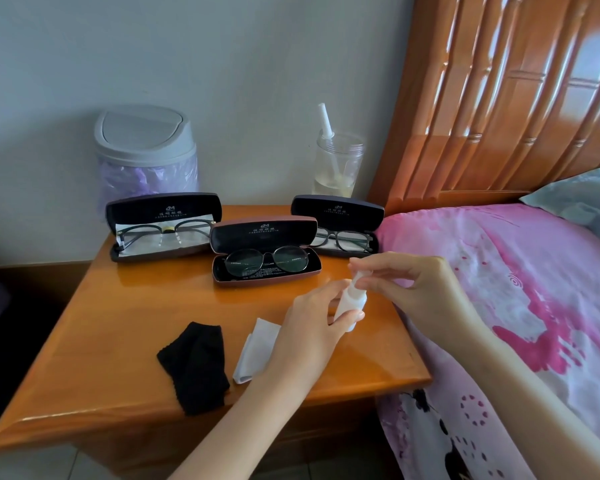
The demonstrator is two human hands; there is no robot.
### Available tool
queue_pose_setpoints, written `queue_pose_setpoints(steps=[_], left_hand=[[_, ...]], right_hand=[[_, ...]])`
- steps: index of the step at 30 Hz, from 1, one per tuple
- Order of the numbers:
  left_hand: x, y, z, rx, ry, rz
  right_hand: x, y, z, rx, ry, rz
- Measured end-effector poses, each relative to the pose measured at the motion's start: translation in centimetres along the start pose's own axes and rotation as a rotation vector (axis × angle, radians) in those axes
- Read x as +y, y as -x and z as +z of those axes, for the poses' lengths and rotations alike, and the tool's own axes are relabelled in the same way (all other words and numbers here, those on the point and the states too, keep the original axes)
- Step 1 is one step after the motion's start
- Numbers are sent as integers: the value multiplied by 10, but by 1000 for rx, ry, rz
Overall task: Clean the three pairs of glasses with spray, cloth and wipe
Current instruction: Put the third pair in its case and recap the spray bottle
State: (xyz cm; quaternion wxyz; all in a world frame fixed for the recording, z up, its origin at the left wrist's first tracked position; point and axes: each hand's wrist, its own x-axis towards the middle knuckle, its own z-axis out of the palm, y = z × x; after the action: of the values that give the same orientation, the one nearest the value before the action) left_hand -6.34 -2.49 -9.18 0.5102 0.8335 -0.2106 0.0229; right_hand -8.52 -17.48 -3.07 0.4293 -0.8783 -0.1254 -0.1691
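Note:
Three open cases stand on the wooden bedside table (pixel 125 327), each with a pair of glasses: thin-framed glasses (pixel 163 232) at the back left, round dark glasses (pixel 267 261) in the middle, rectangular dark glasses (pixel 343 239) at the back right. My left hand (pixel 312 317) grips the body of a small white spray bottle (pixel 352 301) above the table's right side. My right hand (pixel 406 282) pinches the bottle's top. A black cloth (pixel 194 365) and a white wipe (pixel 257 348) lie near the front edge.
A small grey swing-lid bin (pixel 146 150) with a purple liner stands at the back left. A clear jar (pixel 338 164) holding a white tube stands at the back right. A bed with a pink flowered sheet (pixel 499 289) and a wooden headboard adjoins the table's right side.

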Motion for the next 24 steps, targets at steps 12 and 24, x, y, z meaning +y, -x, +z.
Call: queue_pose_setpoints(steps=[12, 24], left_hand=[[2, -2, 0, 10, 33, 6], [3, -1, 1, 26, 36, 9]], right_hand=[[7, 4, 7, 40, 7, 38], [10, 13, 13, 62, 25, 16]])
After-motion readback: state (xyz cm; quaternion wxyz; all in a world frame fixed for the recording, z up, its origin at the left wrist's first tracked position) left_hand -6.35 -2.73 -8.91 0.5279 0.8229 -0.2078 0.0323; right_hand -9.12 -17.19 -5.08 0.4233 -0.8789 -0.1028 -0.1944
